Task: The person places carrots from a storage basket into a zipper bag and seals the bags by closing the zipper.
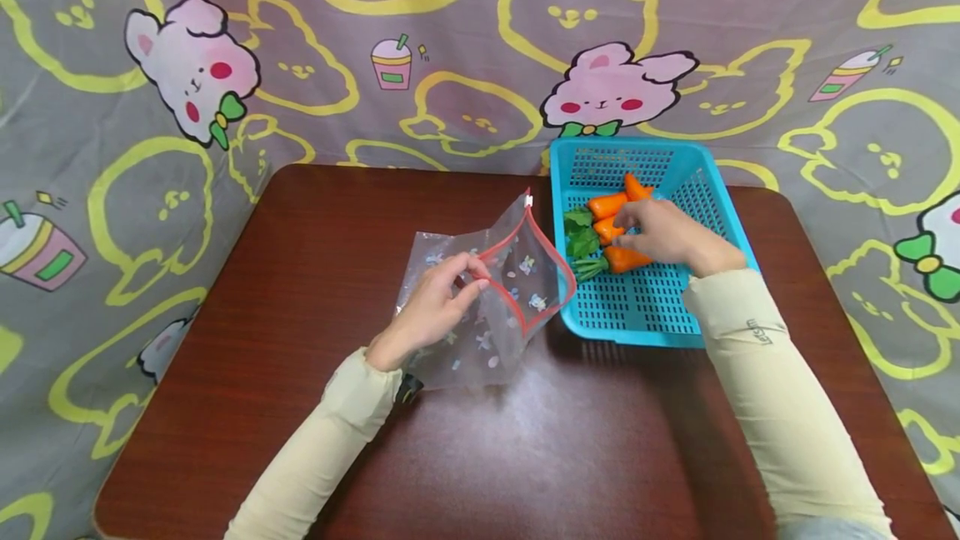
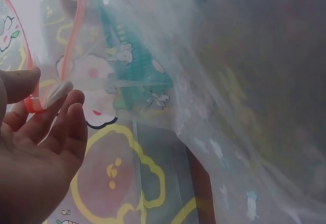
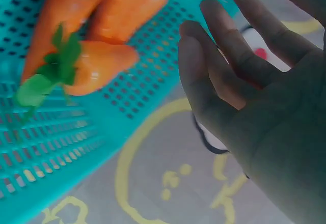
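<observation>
My left hand (image 1: 431, 302) pinches the red-edged mouth of a clear zip bag (image 1: 487, 348) printed with small figures. The bag's mouth gapes toward the basket, and a white slider (image 1: 528, 201) sits at its upper corner. In the left wrist view, thumb and fingers hold the red strip (image 2: 34, 105). My right hand (image 1: 663, 232) is over the blue basket (image 1: 645, 338), above orange carrots (image 1: 628, 261) with green tops. In the right wrist view its fingers (image 3: 224, 40) are loosely bent and apart from the carrots, with nothing between them.
The basket stands at the back right of the brown wooden table (image 1: 600, 457), against a patterned cloth (image 1: 480, 15) that hangs behind and at both sides. Several carrots lie in the basket, their leaves (image 1: 579, 232) toward its left wall. The bag's front edge overlaps the basket's left rim in the head view.
</observation>
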### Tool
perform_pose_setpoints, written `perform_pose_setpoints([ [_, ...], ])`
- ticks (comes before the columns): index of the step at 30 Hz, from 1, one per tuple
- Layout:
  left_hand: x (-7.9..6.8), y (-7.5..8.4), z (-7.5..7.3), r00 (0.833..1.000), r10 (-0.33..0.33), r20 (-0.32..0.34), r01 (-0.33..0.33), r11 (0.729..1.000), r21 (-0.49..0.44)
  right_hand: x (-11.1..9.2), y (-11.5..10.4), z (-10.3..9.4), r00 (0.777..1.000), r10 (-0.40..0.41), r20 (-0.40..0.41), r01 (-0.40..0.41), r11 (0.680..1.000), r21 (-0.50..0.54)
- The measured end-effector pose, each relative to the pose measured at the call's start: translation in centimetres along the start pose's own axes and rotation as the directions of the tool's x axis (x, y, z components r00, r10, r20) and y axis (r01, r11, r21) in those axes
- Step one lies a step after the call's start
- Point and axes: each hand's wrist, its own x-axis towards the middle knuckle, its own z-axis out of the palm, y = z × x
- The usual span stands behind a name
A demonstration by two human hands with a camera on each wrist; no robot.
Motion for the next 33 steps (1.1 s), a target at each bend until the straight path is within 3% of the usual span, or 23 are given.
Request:
perform_pose_setpoints([
  [8, -0.1, -0.2, 0.2, 1.000, -0.014, 0.004, 0.014, 1.000, 0.008, 1.8, 1.9, 2.1, 0.999, -0.004, 0.052, 0.008, 0.998, -0.069],
  [14, -0.1, -0.3, 0.3, 1.000, -0.015, 0.008, 0.015, 1.000, -0.006, 2.5, 2.6, 3.2, 0.994, 0.052, 0.091, -0.041, 0.992, -0.120],
  [22, -0.1, -0.4, 0.3, 1.000, 0.003, 0.007, -0.003, 1.000, -0.012, 2.6, 2.9, 3.8, 0.985, 0.139, 0.102, -0.124, 0.982, -0.144],
  [33, 0.0, -0.5, 0.4, 1.000, -0.003, 0.002, 0.003, 1.000, -0.006, 3.3, 3.1, 4.3, 0.982, 0.155, 0.112, -0.137, 0.979, -0.154],
])
